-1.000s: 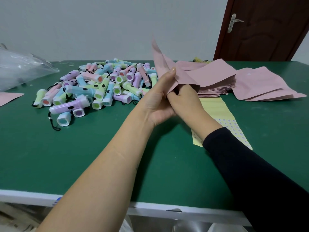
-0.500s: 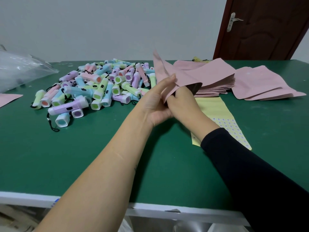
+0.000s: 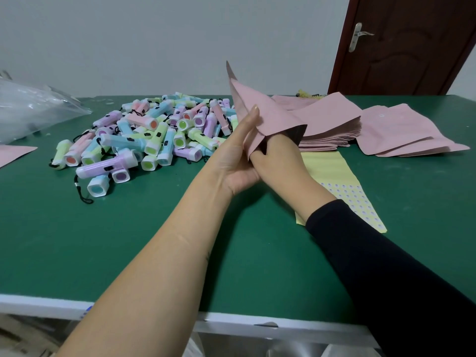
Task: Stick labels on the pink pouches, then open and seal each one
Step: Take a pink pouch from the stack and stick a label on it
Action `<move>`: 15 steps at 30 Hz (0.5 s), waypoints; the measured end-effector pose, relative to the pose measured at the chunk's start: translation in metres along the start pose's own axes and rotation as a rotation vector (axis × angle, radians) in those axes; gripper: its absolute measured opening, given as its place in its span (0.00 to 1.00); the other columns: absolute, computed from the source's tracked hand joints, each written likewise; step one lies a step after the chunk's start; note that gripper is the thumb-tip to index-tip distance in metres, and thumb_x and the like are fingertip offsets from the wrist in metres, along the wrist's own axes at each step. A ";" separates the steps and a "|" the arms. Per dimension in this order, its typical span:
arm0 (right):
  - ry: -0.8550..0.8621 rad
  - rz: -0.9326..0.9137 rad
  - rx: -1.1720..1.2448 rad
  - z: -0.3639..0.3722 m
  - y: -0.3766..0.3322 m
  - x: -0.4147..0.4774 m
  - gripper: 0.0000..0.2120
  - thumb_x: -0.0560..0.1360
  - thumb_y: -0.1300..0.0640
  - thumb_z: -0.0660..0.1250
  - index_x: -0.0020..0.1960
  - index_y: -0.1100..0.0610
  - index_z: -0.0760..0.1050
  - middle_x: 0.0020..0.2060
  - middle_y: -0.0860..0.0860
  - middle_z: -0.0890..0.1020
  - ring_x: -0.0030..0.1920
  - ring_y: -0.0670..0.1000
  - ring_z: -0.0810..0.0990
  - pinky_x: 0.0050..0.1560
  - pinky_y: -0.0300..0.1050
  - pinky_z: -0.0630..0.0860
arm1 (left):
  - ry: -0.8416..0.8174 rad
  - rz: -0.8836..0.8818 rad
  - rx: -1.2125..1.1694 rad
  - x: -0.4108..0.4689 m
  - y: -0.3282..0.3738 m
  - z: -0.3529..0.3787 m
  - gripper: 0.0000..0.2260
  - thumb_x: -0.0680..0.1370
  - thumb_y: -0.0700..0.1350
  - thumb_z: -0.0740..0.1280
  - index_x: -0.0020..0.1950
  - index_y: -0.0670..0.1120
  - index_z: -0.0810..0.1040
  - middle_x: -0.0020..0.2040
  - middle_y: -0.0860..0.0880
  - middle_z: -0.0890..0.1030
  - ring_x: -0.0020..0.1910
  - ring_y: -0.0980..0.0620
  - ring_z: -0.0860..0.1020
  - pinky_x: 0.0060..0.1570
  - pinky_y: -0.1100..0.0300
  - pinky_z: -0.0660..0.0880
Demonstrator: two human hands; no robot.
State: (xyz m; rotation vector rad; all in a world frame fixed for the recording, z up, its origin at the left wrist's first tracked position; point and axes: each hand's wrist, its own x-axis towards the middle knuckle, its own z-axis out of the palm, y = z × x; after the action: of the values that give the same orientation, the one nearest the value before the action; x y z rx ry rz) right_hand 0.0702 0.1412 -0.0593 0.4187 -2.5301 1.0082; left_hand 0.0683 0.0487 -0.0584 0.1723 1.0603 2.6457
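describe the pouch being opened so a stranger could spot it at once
On the green table, look between the heap of pastel flashlights and the stack of flat pink pouches. The pink pouch is held up by the left hand, the right hand in its dark mouth; all others lie flat.

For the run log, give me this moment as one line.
step: opening; left hand: holds pink pouch; right hand: reaches inside its mouth; label sheet: on table
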 end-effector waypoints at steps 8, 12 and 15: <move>0.008 0.013 -0.074 0.003 -0.002 0.002 0.13 0.77 0.59 0.61 0.57 0.65 0.75 0.51 0.62 0.80 0.51 0.62 0.77 0.44 0.42 0.65 | -0.025 0.026 0.095 0.000 -0.002 -0.005 0.11 0.72 0.49 0.72 0.48 0.44 0.87 0.52 0.43 0.85 0.51 0.46 0.84 0.49 0.50 0.81; -0.009 0.016 -0.075 0.001 -0.004 0.000 0.15 0.77 0.62 0.60 0.61 0.66 0.74 0.55 0.62 0.78 0.55 0.62 0.76 0.46 0.43 0.65 | 0.021 -0.004 0.150 -0.002 -0.003 -0.002 0.14 0.74 0.51 0.70 0.51 0.43 0.86 0.53 0.43 0.85 0.51 0.46 0.84 0.52 0.51 0.81; -0.149 0.049 -0.067 -0.001 -0.003 -0.001 0.15 0.80 0.63 0.56 0.63 0.68 0.72 0.59 0.65 0.77 0.60 0.61 0.75 0.52 0.46 0.66 | 0.044 -0.034 0.188 -0.003 -0.005 -0.004 0.16 0.75 0.51 0.69 0.57 0.43 0.81 0.55 0.43 0.84 0.54 0.46 0.82 0.56 0.51 0.80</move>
State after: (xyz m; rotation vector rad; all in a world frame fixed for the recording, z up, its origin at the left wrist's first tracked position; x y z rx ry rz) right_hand 0.0722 0.1402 -0.0573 0.4286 -2.7104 0.9383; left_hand 0.0710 0.0486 -0.0651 0.1336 1.3147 2.5282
